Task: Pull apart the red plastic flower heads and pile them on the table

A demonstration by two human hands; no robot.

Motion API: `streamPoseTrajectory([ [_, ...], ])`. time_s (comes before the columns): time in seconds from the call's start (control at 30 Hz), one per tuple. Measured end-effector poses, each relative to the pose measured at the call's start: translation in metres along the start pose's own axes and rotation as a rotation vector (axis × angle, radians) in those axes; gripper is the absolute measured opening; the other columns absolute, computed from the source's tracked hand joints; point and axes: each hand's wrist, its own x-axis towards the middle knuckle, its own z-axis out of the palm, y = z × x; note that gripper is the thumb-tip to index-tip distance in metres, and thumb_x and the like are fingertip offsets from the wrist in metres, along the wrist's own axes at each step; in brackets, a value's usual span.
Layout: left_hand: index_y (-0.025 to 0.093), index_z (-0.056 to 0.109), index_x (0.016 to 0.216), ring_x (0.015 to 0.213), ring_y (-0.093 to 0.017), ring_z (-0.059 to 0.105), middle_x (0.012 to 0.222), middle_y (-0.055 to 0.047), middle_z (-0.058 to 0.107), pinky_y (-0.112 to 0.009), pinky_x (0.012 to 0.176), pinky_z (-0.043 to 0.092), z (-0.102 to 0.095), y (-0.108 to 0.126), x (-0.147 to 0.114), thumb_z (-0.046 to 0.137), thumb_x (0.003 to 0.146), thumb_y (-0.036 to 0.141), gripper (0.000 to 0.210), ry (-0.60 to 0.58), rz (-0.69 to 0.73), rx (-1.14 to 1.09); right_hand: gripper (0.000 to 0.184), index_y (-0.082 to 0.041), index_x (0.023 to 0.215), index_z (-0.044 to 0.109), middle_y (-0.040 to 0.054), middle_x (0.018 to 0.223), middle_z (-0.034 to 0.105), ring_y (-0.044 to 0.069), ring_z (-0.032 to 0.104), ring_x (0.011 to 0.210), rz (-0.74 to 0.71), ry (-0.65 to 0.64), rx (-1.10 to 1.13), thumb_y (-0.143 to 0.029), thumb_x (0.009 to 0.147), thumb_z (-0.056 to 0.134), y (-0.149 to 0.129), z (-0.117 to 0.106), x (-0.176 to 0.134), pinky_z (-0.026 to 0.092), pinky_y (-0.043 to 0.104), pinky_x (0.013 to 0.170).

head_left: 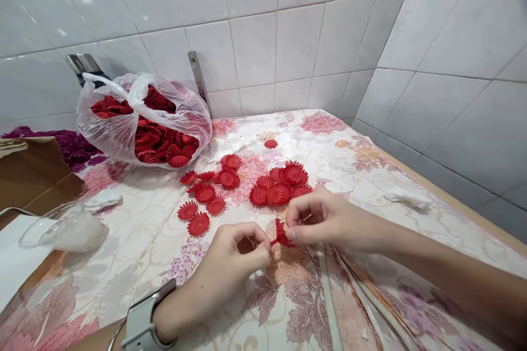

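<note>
Carefully, both hands work on one small red piece, held above the worktop toward its near edge. The left hand is pinched narrow at the piece's thin end; the right hand grips its wider part between thumb and fingertip. Fingers hide much of it, so I cannot tell how it is folded or joined.

To handle it well, a light pinch should do: the material looks soft, and a hard squeeze could crush the fine teeth. I would steady the wide part with the right and let the left make small, even movements at the tip. Keeping both wrists low would help, without brushing the red toothed discs piled just beyond.

A looser scatter of discs lies left of that pile, and a single disc sits near the far edge. A flowered cloth covers the surface; its slight wrinkles might catch light pieces. Toward the far left corner stands a plastic bag full of red pieces, with a cardboard box and a tilted clear cup along the left side. Pale tiled walls rise behind the far edge and beyond the right edge.
</note>
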Motion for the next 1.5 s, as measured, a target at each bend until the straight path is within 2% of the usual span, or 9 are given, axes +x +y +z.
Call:
streamPoseTrajectory([
  [0.23, 0.017, 0.054, 0.055, 0.053, -0.013, 0.052, 0.055, 0.0, 0.058, -0.025, 0.053, 0.038, -0.004, 0.003, -0.002, 0.059, 0.065, 0.021, 0.012, 0.011, -0.051, -0.091, 0.014, -0.015, 0.059, 0.062, -0.0043, 0.05, 0.053, 0.005, 0.042, 0.043, 0.02, -0.062, 0.175, -0.019, 0.071, 0.067, 0.003, -0.025, 0.003, 0.028, 0.019, 0.04],
  [0.33, 0.018, 0.051, 0.052, 0.051, -0.011, 0.047, 0.052, 0.003, 0.051, -0.023, 0.051, 0.034, -0.006, 0.002, -0.002, 0.058, 0.063, 0.019, 0.013, 0.069, -0.035, -0.063, 0.016, -0.017, 0.056, 0.061, -0.0057, 0.045, 0.049, 0.003, 0.038, 0.036, -0.005, 0.076, 0.245, -0.022, 0.068, 0.07, 0.001, -0.047, 0.001, 0.025, 0.018, 0.035],
  [0.4, 0.018, 0.048, 0.051, 0.051, -0.011, 0.044, 0.05, 0.004, 0.047, -0.023, 0.052, 0.032, -0.006, 0.001, 0.0, 0.056, 0.063, 0.019, 0.014, 0.078, -0.022, -0.041, 0.015, -0.017, 0.057, 0.063, -0.004, 0.051, 0.053, 0.004, 0.046, 0.044, -0.072, 0.271, 0.302, -0.022, 0.067, 0.072, -0.001, -0.06, 0.0, 0.033, 0.017, 0.04],
  [0.47, 0.018, 0.047, 0.052, 0.052, -0.011, 0.043, 0.052, 0.004, 0.046, -0.024, 0.053, 0.031, -0.006, 0.001, 0.001, 0.054, 0.064, 0.022, 0.015, 0.064, -0.014, -0.018, 0.011, -0.018, 0.062, 0.065, -0.0021, 0.06, 0.057, 0.006, 0.052, 0.054, -0.109, 0.354, 0.324, -0.024, 0.068, 0.072, -0.001, -0.065, 0.001, 0.039, 0.018, 0.048],
  [0.83, 0.02, 0.031, 0.05, 0.051, -0.012, 0.036, 0.049, 0.005, 0.039, -0.027, 0.051, 0.022, -0.001, 0.003, -0.002, 0.045, 0.068, 0.018, 0.023, 0.131, 0.132, 0.723, 0.018, -0.016, 0.076, 0.057, -0.0048, 0.06, 0.055, 0.004, 0.045, 0.045, -0.083, 0.084, 0.273, -0.03, 0.076, 0.069, 0.004, -0.019, 0.002, 0.03, 0.017, 0.04],
  [1.07, 0.019, 0.041, 0.053, 0.054, -0.013, 0.04, 0.054, 0.003, 0.045, -0.026, 0.052, 0.026, -0.003, 0.0, 0.0, 0.044, 0.069, 0.017, 0.016, 0.135, 0.159, 0.636, 0.012, -0.017, 0.078, 0.059, -0.0043, 0.062, 0.054, 0.005, 0.047, 0.051, -0.131, 0.06, 0.28, -0.027, 0.079, 0.065, 0.004, -0.015, 0.001, 0.035, 0.019, 0.047],
  [1.3, 0.018, 0.051, 0.059, 0.054, -0.011, 0.044, 0.057, 0.004, 0.052, -0.022, 0.052, 0.032, -0.008, -0.006, 0.006, 0.048, 0.075, 0.017, 0.016, 0.2, 0.242, 0.459, 0.02, -0.019, 0.074, 0.053, -0.0043, 0.06, 0.049, 0.009, 0.044, 0.053, -0.208, 0.475, -0.146, -0.035, 0.079, 0.064, -0.004, -0.008, -0.004, 0.035, 0.023, 0.05],
  [1.4, 0.017, 0.055, 0.062, 0.055, -0.011, 0.046, 0.059, 0.004, 0.055, -0.021, 0.053, 0.033, -0.008, -0.006, 0.005, 0.05, 0.077, 0.016, 0.016, 0.191, 0.288, 0.448, 0.02, -0.019, 0.077, 0.055, -0.0016, 0.069, 0.054, 0.011, 0.047, 0.059, -0.141, 0.394, -0.247, -0.037, 0.077, 0.064, -0.005, 0.0, -0.004, 0.036, 0.024, 0.053],
  [1.5, 0.017, 0.057, 0.064, 0.056, -0.01, 0.046, 0.061, 0.004, 0.056, -0.021, 0.053, 0.034, -0.008, -0.005, 0.003, 0.052, 0.08, 0.018, 0.016, 0.182, 0.349, 0.428, 0.016, -0.016, 0.078, 0.059, 0.0, 0.071, 0.057, 0.011, 0.049, 0.061, -0.055, 0.224, -0.148, -0.032, 0.078, 0.062, -0.003, 0.007, -0.003, 0.038, 0.024, 0.054],
])
